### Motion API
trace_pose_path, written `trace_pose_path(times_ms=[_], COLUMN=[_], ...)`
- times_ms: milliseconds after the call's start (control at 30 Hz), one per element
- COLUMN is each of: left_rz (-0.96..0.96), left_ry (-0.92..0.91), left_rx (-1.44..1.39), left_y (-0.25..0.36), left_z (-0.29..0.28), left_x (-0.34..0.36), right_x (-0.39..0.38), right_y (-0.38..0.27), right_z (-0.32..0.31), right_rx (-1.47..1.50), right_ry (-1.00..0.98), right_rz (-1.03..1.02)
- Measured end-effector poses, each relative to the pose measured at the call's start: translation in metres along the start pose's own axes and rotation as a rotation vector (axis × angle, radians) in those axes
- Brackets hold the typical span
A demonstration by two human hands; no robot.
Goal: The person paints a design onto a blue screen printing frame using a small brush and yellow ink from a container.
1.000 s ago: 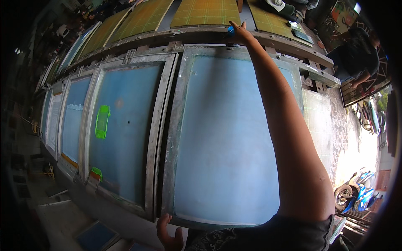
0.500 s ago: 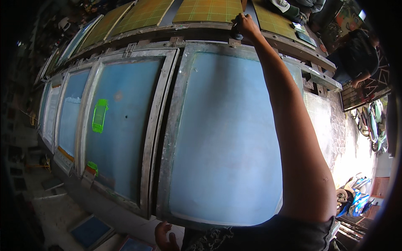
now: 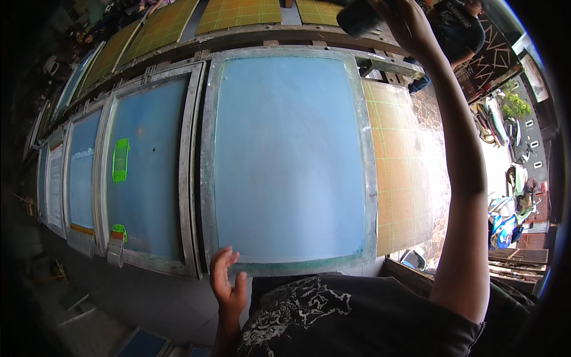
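Note:
Before me lies a large screen-printing frame (image 3: pixel 370 178) with pale blue mesh (image 3: pixel 291 166) stretched in it. At the top right, my right hand (image 3: pixel 405 27) is raised beyond the frame's far right corner. Its fingers are closed round a dark, rounded object (image 3: pixel 360 19), partly cut off by the picture's upper edge; its exact kind I cannot tell. My left hand (image 3: pixel 229 278) is beside the frame's near left corner. Its fingers are slightly bent, the thumb stands apart, and nothing is in it. Whether it touches the frame I cannot tell.
To the left stands another blue screen (image 3: pixel 160 178) with bright green patches (image 3: pixel 121 159), and further screens beyond. Yellow boards with a green grid (image 3: pixel 238 15) line the far side; another board (image 3: pixel 398 178) lies to the right. A person in black (image 3: pixel 457 30) stands at the far right.
My right hand has moved right and away from the far rail with the dark object. My left hand has come up beside the frame's near left corner. The whole view has shifted.

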State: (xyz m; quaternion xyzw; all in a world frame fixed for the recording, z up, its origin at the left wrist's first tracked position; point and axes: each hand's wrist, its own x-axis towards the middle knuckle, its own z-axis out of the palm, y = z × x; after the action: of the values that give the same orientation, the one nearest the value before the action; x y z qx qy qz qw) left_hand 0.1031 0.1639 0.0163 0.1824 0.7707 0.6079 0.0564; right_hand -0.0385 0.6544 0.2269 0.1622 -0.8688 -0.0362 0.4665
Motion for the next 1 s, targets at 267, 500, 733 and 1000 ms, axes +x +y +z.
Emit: trace_pose_path(times_ms=[267, 500, 733, 1000], left_rz=[0.295, 0.286, 0.037, 0.007], left_ry=[-0.575, -0.908, -0.972, -0.763], left_rx=[-0.056, -0.173, -0.294, -0.139], left_y=[0.056, 0.081, 0.082, 0.122], left_z=[0.078, 0.154, 0.233, 0.311], left_x=[0.018, -0.043, -0.088, -0.114], right_x=[-0.141, -0.208, -0.267, -0.311], right_y=[-0.224, -0.319, -0.287, -0.211], right_z=[-0.172, -0.247, -0.274, -0.29], right_rx=[0.276, 0.452, 0.553, 0.649], right_ry=[-0.493, -0.61, -0.663, -0.666], right_rz=[0.757, 0.812, 0.674, 0.496])
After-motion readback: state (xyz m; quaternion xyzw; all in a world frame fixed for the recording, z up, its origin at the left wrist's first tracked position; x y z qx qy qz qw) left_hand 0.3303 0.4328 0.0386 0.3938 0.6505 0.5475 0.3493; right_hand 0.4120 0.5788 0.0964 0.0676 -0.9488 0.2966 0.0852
